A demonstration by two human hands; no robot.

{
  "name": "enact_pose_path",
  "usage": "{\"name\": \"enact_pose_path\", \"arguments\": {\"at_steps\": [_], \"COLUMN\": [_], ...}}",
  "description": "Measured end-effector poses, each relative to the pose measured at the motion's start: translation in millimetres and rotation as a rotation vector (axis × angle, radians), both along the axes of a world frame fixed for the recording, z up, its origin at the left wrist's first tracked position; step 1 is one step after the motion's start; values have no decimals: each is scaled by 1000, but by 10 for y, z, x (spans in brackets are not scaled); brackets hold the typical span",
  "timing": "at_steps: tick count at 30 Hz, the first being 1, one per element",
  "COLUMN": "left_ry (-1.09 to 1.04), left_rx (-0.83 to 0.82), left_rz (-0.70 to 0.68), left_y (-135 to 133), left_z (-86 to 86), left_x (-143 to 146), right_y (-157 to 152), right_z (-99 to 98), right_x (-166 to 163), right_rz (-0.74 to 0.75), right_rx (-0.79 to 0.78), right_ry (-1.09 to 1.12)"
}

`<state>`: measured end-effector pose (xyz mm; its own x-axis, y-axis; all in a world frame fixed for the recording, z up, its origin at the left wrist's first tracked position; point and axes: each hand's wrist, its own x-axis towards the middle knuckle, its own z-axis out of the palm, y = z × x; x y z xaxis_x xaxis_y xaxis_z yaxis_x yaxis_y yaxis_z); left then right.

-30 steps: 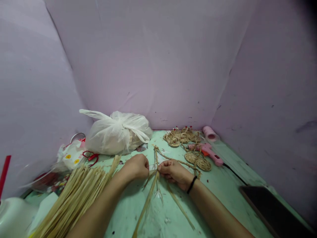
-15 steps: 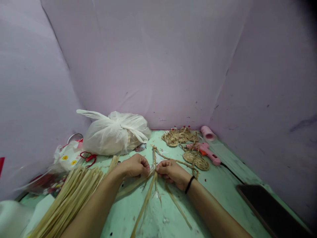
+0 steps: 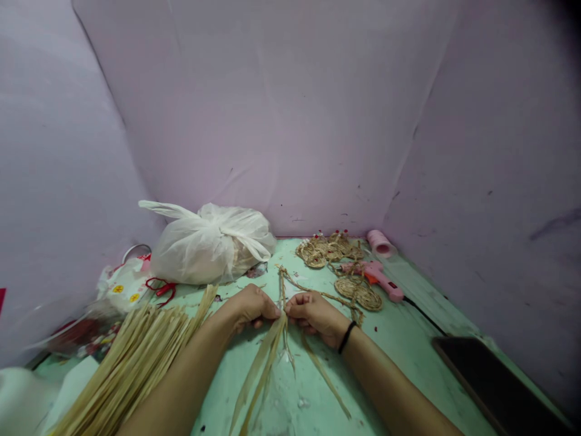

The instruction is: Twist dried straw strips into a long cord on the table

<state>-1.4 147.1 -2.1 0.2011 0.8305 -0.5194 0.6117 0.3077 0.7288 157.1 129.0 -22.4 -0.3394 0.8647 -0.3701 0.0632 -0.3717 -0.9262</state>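
Both hands meet at a thin braid [image 3: 283, 284] of dry straw-coloured fibre, knotted at its far end. My left hand [image 3: 255, 306] is closed, pinching a flat fibre strip [image 3: 254, 369] beside the braid. My right hand [image 3: 313, 312] pinches the braid's near end between thumb and fingers. Loose strands fan out from there towards me over the green tabletop [image 3: 308, 375]. Another twisted cord [image 3: 313, 291] runs from the knot to the right, passing behind my right hand. A pile of dry fibre strips [image 3: 131, 363] lies left of my left forearm.
A tied white plastic bag [image 3: 213, 242] sits at the back left. Coiled fibre pieces [image 3: 358, 293], a pink glue gun [image 3: 379, 280] and a pink spool [image 3: 381, 244] lie at the back right. A dark phone-like slab [image 3: 490, 381] rests at the right edge.
My left hand has moved slightly right, closer to my right hand. The wide strip that slanted left under my left hand now hangs towards me along the other strands.
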Motion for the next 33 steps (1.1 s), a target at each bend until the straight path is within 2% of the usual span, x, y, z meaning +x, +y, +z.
{"name": "enact_pose_path", "arguments": {"at_steps": [6, 11, 16, 24, 29, 33], "left_ry": [-41, -67, -37, -69, 10, -84], "left_rx": [82, 62, 38, 155, 5, -76], "left_rz": [87, 102, 68, 113, 141, 118], "left_y": [-48, -62, -52, -55, -100, -126], "left_z": [50, 90, 67, -17, 73, 128], "left_x": [93, 118, 100, 171, 227, 251], "right_y": [3, 11, 8, 2, -8, -12], "right_z": [6, -7, -17, -7, -5, -22], "right_x": [-7, -6, -2, -40, -76, -71], "right_rz": [-6, -2, -4, -30, -69, -56], "right_rx": [-4, -5, -2, 25, 49, 71], "right_ry": [-6, 10, 4, -56, -107, -92]}}
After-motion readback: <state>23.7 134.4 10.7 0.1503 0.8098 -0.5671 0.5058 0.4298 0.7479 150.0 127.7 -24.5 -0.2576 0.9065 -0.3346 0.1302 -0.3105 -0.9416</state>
